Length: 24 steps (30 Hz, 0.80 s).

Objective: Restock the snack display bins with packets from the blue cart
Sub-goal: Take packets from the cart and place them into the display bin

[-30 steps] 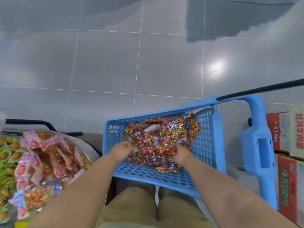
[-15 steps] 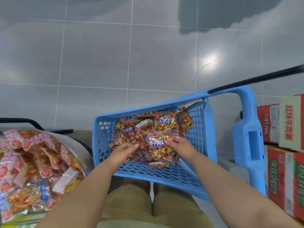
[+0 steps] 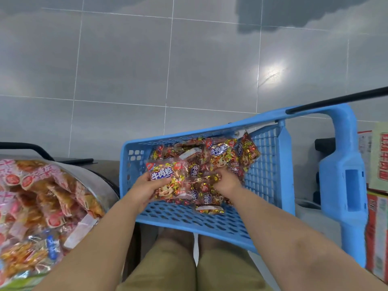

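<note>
Left hand (image 3: 144,189) grips one packet (image 3: 168,179) by its edge, lifted clear of the pile (image 3: 222,156), likely for the bin (image 3: 98,178). Right hand (image 3: 227,183) has fingers curled into the pile in the cart (image 3: 189,219), probably gathering more.

The left hand (image 3: 142,186) and right hand (image 3: 227,183) are bare, and so are the left forearm (image 3: 98,238) and right forearm (image 3: 283,234), down to the view's lower edge. Khaki cloth (image 3: 165,269) covers both thighs (trousers or shorts, the cut cannot be told), plain and faintly creased.
</note>
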{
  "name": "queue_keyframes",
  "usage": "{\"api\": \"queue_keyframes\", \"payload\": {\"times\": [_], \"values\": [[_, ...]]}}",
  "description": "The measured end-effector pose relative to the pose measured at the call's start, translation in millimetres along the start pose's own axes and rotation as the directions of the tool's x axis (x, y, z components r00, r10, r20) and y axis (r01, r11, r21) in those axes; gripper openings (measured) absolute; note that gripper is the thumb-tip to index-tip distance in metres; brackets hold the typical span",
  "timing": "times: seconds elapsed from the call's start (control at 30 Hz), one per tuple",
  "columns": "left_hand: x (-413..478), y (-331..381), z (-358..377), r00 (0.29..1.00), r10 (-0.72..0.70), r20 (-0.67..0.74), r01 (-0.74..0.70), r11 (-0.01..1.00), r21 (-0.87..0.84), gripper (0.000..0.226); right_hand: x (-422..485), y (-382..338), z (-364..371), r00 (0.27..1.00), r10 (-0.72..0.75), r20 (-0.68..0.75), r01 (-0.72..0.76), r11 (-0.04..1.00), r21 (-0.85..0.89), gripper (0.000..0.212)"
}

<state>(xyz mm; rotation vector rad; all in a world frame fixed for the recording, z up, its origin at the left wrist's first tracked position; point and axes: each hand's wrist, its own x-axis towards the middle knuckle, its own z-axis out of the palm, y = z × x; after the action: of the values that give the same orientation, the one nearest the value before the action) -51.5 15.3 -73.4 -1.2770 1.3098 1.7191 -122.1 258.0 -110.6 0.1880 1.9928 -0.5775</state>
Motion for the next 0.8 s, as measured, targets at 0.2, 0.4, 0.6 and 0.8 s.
{"api": "queue_keyframes", "payload": {"times": [0.2,0.4,0.6,0.8], "values": [[-1,-15,-20,0.999,-0.023,-0.043,0.017,0.992,-0.124,0.029,8,11,14,0.997,-0.005,0.075,0.035,0.915,-0.403,0.082],[-4,-19,-27,0.992,-0.036,-0.122,0.025,0.996,-0.09,0.04,-6,12,-9,0.986,-0.153,0.067,0.164,0.962,-0.218,0.048],[-12,-9,-18,0.998,-0.015,-0.066,0.015,1.0,-0.004,0.075,-33,-2,-23,0.99,-0.119,0.075,0.086,0.934,0.347,0.032],[-13,1,-7,0.997,0.004,0.081,-0.001,0.999,-0.044,0.087,-47,-48,10,0.966,-0.157,0.207,0.021,0.841,0.54,0.028]]}}
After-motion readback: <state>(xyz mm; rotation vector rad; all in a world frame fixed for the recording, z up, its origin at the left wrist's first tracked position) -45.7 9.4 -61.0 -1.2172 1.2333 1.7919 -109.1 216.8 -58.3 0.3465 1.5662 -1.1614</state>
